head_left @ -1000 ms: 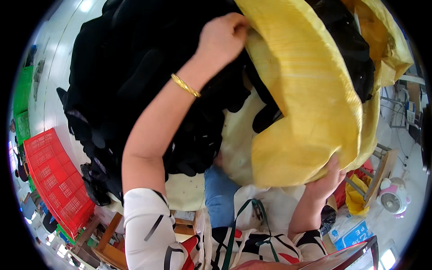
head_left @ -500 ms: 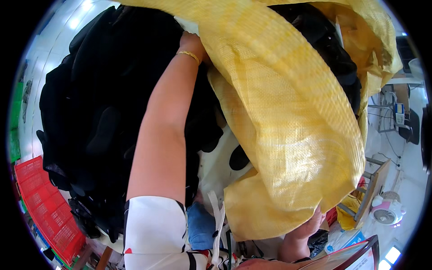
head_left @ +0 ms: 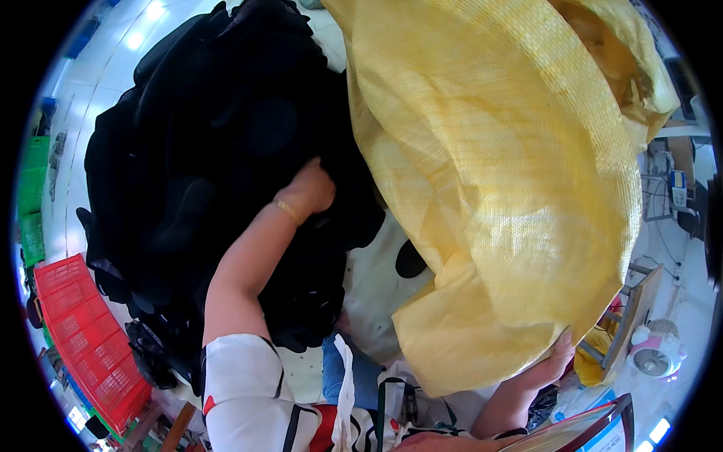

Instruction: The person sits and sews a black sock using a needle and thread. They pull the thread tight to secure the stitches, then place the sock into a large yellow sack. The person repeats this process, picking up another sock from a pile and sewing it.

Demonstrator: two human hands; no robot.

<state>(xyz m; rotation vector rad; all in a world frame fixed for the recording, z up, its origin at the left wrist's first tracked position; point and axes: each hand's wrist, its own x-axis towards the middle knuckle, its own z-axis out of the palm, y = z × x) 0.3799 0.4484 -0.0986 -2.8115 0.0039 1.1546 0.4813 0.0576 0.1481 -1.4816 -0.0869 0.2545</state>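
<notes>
A large heap of soft, flat, rounded black pieces [head_left: 181, 151] fills the left and middle of the view. My left hand [head_left: 310, 190] is at the heap's right side, its fingers curled in against the black pieces and partly hidden. Whatever they hold cannot be made out. A big yellow woven sack [head_left: 489, 196] stands to the right, its side bulging and its wide mouth rim curving over the top. My right hand [head_left: 556, 360] pinches the sack's lower edge near the bottom right. One loose black oval piece [head_left: 410, 259] lies on the pale surface between heap and sack.
Red plastic crates [head_left: 94, 328] stand at the lower left, with green crates [head_left: 32, 177] behind them. A pink-and-white fan [head_left: 655, 352] is on the right beside a wooden-topped stand [head_left: 636, 316]. A black plastic bag [head_left: 151, 361] sits below the heap.
My left hand has come back from the sack's rim toward me, onto the black heap. The sack's rim has swung up and right, hiding the black pieces seen inside before. My right hand keeps its hold.
</notes>
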